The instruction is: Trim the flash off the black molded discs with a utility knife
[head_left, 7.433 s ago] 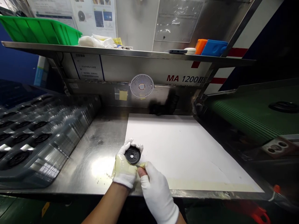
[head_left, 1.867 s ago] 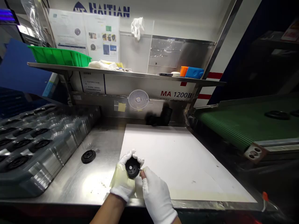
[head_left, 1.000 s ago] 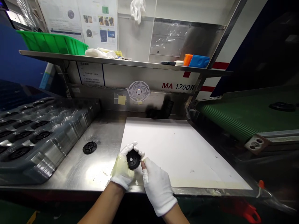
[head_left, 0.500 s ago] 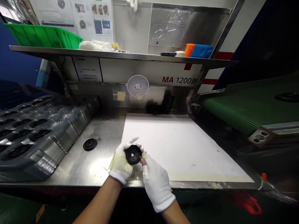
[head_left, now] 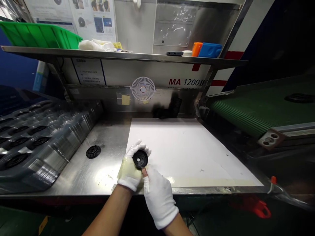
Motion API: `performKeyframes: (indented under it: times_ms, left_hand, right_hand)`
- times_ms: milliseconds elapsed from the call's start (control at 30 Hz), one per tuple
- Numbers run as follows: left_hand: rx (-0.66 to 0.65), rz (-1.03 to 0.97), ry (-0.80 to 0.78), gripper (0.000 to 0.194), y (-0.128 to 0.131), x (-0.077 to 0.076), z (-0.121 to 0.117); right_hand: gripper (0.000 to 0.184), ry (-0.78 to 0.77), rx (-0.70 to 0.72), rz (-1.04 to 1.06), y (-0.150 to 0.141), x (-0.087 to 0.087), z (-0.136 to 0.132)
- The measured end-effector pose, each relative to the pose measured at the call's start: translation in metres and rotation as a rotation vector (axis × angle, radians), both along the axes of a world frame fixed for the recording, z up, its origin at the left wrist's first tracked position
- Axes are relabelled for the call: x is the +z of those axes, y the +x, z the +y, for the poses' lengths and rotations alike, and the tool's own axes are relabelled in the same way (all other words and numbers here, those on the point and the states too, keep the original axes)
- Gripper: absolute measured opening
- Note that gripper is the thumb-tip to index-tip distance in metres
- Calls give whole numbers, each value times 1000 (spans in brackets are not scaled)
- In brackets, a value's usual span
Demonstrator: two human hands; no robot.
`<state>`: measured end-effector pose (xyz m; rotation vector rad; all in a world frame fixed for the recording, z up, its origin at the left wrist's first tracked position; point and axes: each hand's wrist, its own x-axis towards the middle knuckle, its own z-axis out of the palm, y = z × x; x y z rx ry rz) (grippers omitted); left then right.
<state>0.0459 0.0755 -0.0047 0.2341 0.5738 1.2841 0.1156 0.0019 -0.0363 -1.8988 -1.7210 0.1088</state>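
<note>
White knitted gloves cover both hands, and on the left hand a pale yellow, shiny layer is wrapped over the palm. This hand is closed around a black grooved disc; its fingers curl behind the far rim, and the face with the centre hole looks up. The disc is above the near left part of a white sheet. The right hand comes from below, with its bare thumb tip out of the glove, at the near rim of the disc. Something small and dark shows beside this thumb, but it is too small to name, so I cannot tell whether the right fingers are clamped on it.

Left of the hands, a second black disc lies flat on the bare metal table, well apart from the gloves. Further left stand clear plastic trays in a stack, with more black discs in the pockets of the top one. Behind the sheet, a small white fan stands out before the metal wall, under a shelf which carries a green bin. At the right side, one more disc rests on a green belt.
</note>
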Motion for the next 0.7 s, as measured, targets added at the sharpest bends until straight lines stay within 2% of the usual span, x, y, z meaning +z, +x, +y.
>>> performKeyframes:
  times_ms: [67, 133, 233, 367, 500, 533, 600, 667, 700]
  left_hand:
    - [-145, 14, -12, 31, -4, -1, 0]
    - [-215, -7, -22, 30, -6, -2, 0]
    - [-123, -37, -28, 20, -2, -2, 0]
    - [-5, -37, -22, 16, 8, -2, 2]
    - [128, -17, 5, 23, 9, -4, 2]
    - [108, -6, 10, 28, 6, -5, 2]
    - [-29, 12, 6, 34, 1, -6, 1]
    - [-177, 5, -12, 35, -3, -5, 0]
    - [-206, -10, -22, 34, -4, -5, -1]
  right_hand:
    - [20, -4, 6, 16, 6, -1, 0]
    - [19, 3, -3, 32, 13, -3, 1]
    - [18, -26, -40, 17, 15, -5, 0]
    - [23, -69, -58, -11, 4, -3, -1]
    - [24, -29, -24, 8, -5, 1, -2]
    - [24, -18, -18, 12, -5, 2, -2]
    - [20, -4, -10, 27, 0, 2, -1]
    - [18, 2, -14, 29, 7, 1, 0]
    - [17, -6, -23, 21, 10, 1, 0]
